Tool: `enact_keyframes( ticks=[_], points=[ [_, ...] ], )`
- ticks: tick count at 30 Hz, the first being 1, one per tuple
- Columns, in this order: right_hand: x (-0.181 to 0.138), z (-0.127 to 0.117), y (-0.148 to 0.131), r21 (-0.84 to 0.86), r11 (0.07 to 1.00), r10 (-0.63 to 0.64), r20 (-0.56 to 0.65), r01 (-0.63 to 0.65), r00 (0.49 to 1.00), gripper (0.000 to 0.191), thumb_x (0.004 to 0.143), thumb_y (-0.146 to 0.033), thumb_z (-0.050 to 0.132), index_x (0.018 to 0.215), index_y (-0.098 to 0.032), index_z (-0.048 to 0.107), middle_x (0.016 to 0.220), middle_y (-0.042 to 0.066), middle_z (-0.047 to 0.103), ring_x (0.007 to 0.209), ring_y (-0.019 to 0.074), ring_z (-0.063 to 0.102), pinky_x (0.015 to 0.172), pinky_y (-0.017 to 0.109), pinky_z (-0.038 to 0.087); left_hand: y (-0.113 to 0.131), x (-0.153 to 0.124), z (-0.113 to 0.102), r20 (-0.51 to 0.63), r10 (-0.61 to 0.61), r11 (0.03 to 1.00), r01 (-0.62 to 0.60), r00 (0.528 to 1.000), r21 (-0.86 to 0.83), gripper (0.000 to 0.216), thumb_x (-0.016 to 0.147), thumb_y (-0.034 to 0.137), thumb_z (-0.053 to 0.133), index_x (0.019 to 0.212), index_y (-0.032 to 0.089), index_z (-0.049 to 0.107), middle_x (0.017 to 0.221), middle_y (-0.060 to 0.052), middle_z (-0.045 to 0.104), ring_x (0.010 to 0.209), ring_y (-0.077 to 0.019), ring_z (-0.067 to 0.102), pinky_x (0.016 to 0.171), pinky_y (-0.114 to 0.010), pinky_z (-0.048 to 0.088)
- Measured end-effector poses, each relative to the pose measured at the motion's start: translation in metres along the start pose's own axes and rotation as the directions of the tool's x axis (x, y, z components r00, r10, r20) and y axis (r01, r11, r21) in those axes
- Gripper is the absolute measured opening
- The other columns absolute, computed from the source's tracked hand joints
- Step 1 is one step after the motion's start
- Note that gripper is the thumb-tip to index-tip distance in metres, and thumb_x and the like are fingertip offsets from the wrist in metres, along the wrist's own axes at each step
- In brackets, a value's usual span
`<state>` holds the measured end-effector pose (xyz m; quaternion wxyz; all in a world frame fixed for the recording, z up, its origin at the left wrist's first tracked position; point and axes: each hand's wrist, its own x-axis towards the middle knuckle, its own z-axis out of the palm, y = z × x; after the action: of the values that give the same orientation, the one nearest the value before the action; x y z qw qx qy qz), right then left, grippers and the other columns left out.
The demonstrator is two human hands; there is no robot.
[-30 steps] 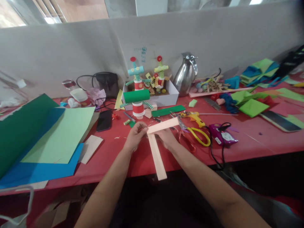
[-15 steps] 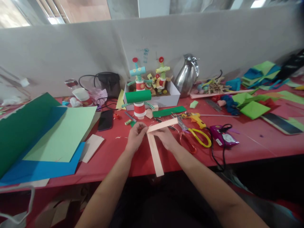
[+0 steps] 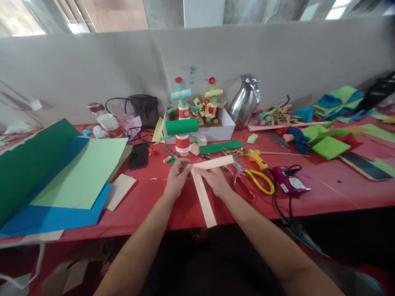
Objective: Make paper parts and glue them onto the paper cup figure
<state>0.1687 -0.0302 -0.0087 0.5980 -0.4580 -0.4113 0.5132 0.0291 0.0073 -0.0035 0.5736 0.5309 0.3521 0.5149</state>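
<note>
Two pale peach paper strips (image 3: 204, 198) meet at one end in a corner, one reaching toward me and the other off to the right. My left hand (image 3: 178, 176) is closed in a pinch on that joined corner. From the right, my right hand (image 3: 214, 179) grips the strips close to the same corner, its fingertips partly covered by the upper strip. Just beyond my hands stands a paper-cup figure (image 3: 183, 144) with a green paper roll and springy folded-paper arms. Scissors with yellow handles (image 3: 262, 183) lie right of my right hand.
Coloured paper sheets (image 3: 83, 172) and a black phone (image 3: 138, 156) lie to the left. A white box (image 3: 216, 132) and a steel jug (image 3: 245, 100) stand at the back. A yellow glue gun (image 3: 257, 158), a purple corded device (image 3: 290, 181) and paper scraps (image 3: 330, 144) are on the right.
The view has shifted slightly. The upper strip has turned to show more of its flat face, and the lower strip's free end has swung a little right. Both hands keep their hold.
</note>
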Motion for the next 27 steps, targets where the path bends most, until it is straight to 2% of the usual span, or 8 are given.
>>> enact_keyframes(
  ticks=[2, 5, 10, 18, 23, 27],
  points=[
    [-0.0001, 0.0009, -0.0013, -0.002, 1.0, -0.019, -0.016, 0.019, 1.0, 0.015, 0.071, -0.034, 0.073, 0.078, -0.021, 0.073, 0.081, 0.001, 0.074, 0.081, 0.0221, 0.066, 0.078, 0.035, 0.049, 0.0012, -0.0014, -0.0008, 0.027, -0.074, 0.996, 0.075, 0.997, -0.037, 0.031, 0.073, 0.041, 0.076, 0.091, 0.018, 0.064, 0.073, 0.002, 0.06, 0.061, -0.0104, 0.055, 0.059, -0.024, 0.046],
    [-0.0011, 0.0013, -0.0032, -0.013, 0.999, -0.049, 0.005, 0.049, 0.999, 0.016, 0.071, -0.035, 0.074, 0.081, -0.022, 0.074, 0.085, 0.002, 0.075, 0.084, 0.0228, 0.067, 0.079, 0.035, 0.049, 0.0018, -0.0023, -0.0028, 0.051, -0.138, 0.99, 0.139, 0.989, -0.01, 0.031, 0.063, 0.036, 0.084, 0.078, 0.015, 0.068, 0.069, 0.0, 0.063, 0.062, -0.0108, 0.057, 0.062, -0.024, 0.046],
    [-0.0021, -0.0004, -0.0042, -0.055, 0.995, -0.079, -0.034, 0.077, 0.996, 0.017, 0.068, -0.034, 0.078, 0.082, -0.024, 0.078, 0.09, 0.003, 0.077, 0.094, 0.026, 0.069, 0.089, 0.039, 0.049, 0.0011, -0.0018, -0.0047, -0.058, -0.138, 0.99, 0.136, 0.989, -0.048, 0.031, 0.052, 0.028, 0.089, 0.073, 0.015, 0.07, 0.064, 0.001, 0.066, 0.059, -0.0105, 0.057, 0.061, -0.024, 0.046],
    [-0.0047, -0.0002, -0.0048, 0.022, 0.993, -0.117, -0.003, 0.117, 0.993, 0.018, 0.069, -0.034, 0.08, 0.085, -0.025, 0.078, 0.091, 0.002, 0.077, 0.094, 0.0259, 0.07, 0.09, 0.041, 0.052, 0.0051, -0.0052, -0.0051, -0.072, -0.077, 0.994, 0.071, 0.994, -0.082, 0.02, 0.061, 0.03, 0.085, 0.072, 0.016, 0.074, 0.068, -0.001, 0.07, 0.065, -0.0117, 0.06, 0.069, -0.026, 0.049],
    [-0.0065, 0.0025, -0.0033, 0.049, 0.993, -0.103, -0.064, 0.106, 0.993, 0.019, 0.068, -0.036, 0.081, 0.083, -0.026, 0.077, 0.087, 0.0, 0.076, 0.09, 0.0236, 0.07, 0.087, 0.039, 0.053, 0.0073, -0.007, -0.0037, -0.086, -0.018, 1.0, 0.018, 0.996, -0.006, 0.016, 0.062, 0.028, 0.083, 0.067, 0.016, 0.074, 0.06, -0.001, 0.066, 0.059, -0.0115, 0.055, 0.062, -0.025, 0.045],
    [-0.0056, 0.0041, -0.0021, 0.031, 0.989, -0.137, -0.116, 0.141, 0.984, 0.014, 0.068, -0.036, 0.08, 0.074, -0.024, 0.077, 0.08, 0.001, 0.076, 0.083, 0.0232, 0.07, 0.083, 0.038, 0.054, 0.0045, -0.0073, -0.0016, -0.063, -0.03, 0.998, 0.027, 0.998, -0.049, 0.016, 0.062, 0.028, 0.083, 0.064, 0.016, 0.072, 0.057, 0.0, 0.063, 0.056, -0.0108, 0.053, 0.059, -0.025, 0.043]
  ],
)
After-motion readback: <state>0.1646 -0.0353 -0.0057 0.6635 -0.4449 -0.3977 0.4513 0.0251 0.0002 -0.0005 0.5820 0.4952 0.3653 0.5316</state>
